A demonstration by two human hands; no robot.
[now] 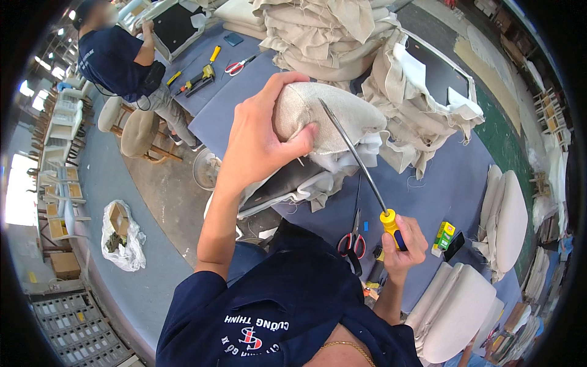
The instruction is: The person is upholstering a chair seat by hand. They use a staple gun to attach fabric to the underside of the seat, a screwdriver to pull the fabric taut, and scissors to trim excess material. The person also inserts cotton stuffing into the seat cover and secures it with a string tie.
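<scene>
My left hand is closed around the corner of a beige fabric-covered seat cushion, thumb pressed into the near side. White wadding and loose, frayed fabric hang from the cushion's underside. In my right hand is a long screwdriver with a yellow and blue handle, fingers wrapped round the grip. Its thin metal shaft slants up and left across the cushion, the tip lying over the beige top; whether it touches the cloth I cannot tell. Below the cushion a dark-based seat panel with fabric edges shows partly behind my left forearm.
A tall heap of beige covers fills the table's far side. Scissors and a green-yellow box lie near my right hand. Finished-looking cushions stand at right. Far left, a person handles another panel near a staple gun.
</scene>
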